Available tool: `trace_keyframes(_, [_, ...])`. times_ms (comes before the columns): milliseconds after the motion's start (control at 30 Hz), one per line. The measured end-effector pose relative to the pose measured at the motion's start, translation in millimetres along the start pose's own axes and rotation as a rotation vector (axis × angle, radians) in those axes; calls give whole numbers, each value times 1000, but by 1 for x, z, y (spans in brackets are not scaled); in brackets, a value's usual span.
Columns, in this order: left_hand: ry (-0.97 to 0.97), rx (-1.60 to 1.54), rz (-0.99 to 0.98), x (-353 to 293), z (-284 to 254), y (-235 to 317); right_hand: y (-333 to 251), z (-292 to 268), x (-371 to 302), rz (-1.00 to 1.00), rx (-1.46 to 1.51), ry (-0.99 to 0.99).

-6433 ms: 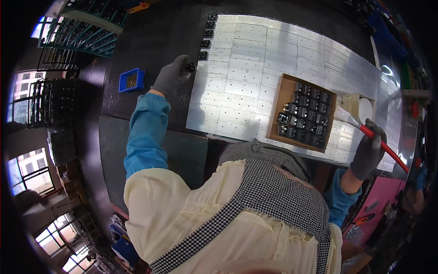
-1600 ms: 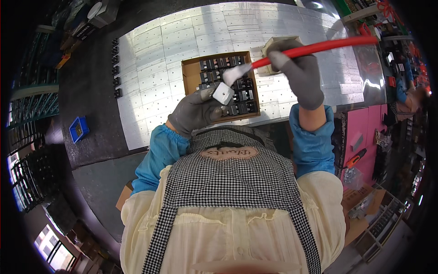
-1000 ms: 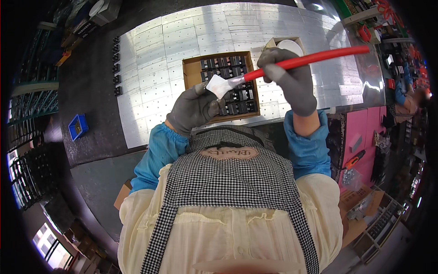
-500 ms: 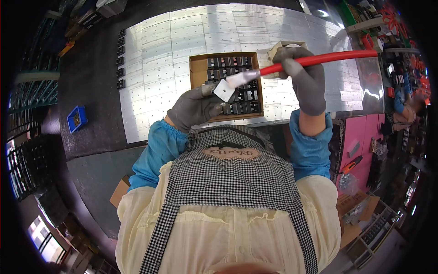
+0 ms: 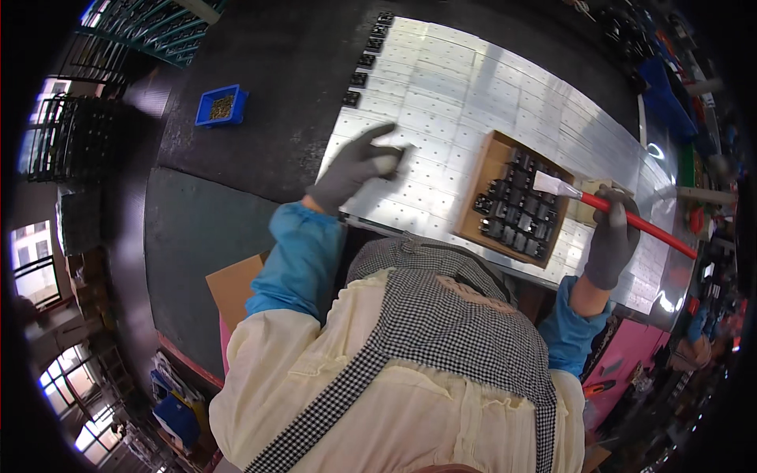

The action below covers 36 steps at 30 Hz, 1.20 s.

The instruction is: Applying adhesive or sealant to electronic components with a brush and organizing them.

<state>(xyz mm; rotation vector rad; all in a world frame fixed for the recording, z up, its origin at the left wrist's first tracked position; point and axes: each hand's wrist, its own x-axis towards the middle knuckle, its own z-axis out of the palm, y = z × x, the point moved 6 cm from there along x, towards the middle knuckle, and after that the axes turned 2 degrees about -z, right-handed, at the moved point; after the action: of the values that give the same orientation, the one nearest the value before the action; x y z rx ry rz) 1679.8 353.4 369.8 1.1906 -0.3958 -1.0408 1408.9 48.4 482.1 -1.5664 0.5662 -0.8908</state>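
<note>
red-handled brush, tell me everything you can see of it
The brush has whitish bristles, a silvery, metal-looking collar and a long red handle. The right hand grips the handle. The brush slants, bristles toward the upper left of the view, handle end lower right. The bristles show over the brown box of black parts; contact there is unclear.

Down the left side I see bright paned windows, and a pale sheen lies on the dark floor. A teal metal rack stands at my upper left, a black rack just below it, and a dark worktop stretches across the top of my view.
</note>
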Motion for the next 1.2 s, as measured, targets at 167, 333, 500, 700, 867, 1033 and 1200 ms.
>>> trace_keyframes(167, [254,475,232,-16,-116,54,1,36,-9,41,-38,75])
trace_keyframes(333, [60,1144,401,13,-126,67,-4,66,-17,31,-38,109])
trace_keyframes(500, [-144,1428,418,47,-128,54,-6,78,-27,55,-61,119])
trace_keyframes(700, [-230,1547,422,69,-137,36,-5,80,-34,84,-110,153])
trace_keyframes(867, [-226,1611,367,78,-147,21,-6,88,-31,81,-143,134])
trace_keyframes(1033, [-199,1571,460,77,-152,18,-1,93,-30,106,-150,123])
trace_keyframes(1200, [-200,1512,496,74,-152,19,6,94,-25,136,-153,122])
